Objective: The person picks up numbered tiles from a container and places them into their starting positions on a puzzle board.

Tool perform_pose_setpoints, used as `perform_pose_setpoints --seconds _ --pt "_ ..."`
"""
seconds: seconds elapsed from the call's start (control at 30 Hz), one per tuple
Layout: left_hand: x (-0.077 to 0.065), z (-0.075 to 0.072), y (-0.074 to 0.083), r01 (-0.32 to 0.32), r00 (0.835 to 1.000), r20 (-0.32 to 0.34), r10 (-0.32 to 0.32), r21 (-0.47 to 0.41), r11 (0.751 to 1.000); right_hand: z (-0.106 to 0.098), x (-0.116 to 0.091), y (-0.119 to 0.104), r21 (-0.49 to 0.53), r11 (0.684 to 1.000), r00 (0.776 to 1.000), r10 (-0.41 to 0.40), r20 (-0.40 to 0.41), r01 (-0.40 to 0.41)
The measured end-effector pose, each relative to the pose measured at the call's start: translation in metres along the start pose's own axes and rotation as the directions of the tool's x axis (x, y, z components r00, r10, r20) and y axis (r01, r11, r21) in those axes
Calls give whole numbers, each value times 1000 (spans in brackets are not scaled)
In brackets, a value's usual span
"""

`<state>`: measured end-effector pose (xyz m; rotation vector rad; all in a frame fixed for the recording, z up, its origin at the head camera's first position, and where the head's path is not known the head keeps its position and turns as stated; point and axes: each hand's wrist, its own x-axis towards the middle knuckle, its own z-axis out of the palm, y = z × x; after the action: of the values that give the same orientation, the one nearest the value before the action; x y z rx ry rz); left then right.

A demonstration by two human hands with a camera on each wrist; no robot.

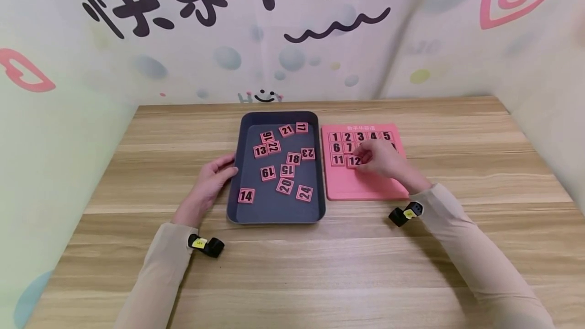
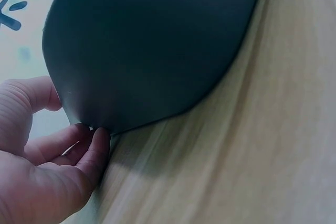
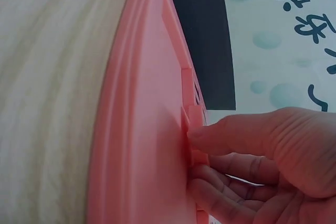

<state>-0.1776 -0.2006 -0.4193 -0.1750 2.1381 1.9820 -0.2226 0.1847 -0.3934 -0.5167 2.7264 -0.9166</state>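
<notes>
My right hand [image 1: 379,159] pinches the pink number tile 12 [image 1: 354,161] between thumb and fingers. In the right wrist view this tile [image 3: 186,121] stands slightly tilted at the row's edge. It sits just right of tile 11 [image 1: 337,160] on the pink board [image 1: 361,187], below tile 7. Tiles 1 to 5 fill the board's top row; my fingers hide part of the second. At the left side of the dark tray [image 1: 274,213], my left hand [image 1: 212,179] holds its wall, fingertips [image 2: 97,148] at the lower edge and thumb near the rim.
Several loose number tiles lie scattered in the tray at various angles, among them 14 [image 1: 246,196], 24 [image 1: 304,193] and 13 [image 1: 260,151]. Tray and board stand side by side on the wooden table [image 1: 292,273]. A printed cloth [image 1: 183,65] hangs behind the table.
</notes>
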Motion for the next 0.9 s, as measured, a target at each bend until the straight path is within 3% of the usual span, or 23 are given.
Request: perform_pose_setpoints --seconds 0.3,0.6,0.73,0.9 --pt "0 1 0 -8 1000 3 8 -5 1000 7 1 0 31 999 998 42 -52 -40" --pt "0 1 1 -9 1000 2 9 0 1000 5 3 1 -2 999 997 51 -60 -52" --pt "-1 1 1 -4 1000 9 4 7 1000 0 3 -6 -23 999 997 41 -68 -43" --pt "-1 1 1 8 1000 0 -8 15 1000 -5 11 -23 31 999 997 14 -77 -12"
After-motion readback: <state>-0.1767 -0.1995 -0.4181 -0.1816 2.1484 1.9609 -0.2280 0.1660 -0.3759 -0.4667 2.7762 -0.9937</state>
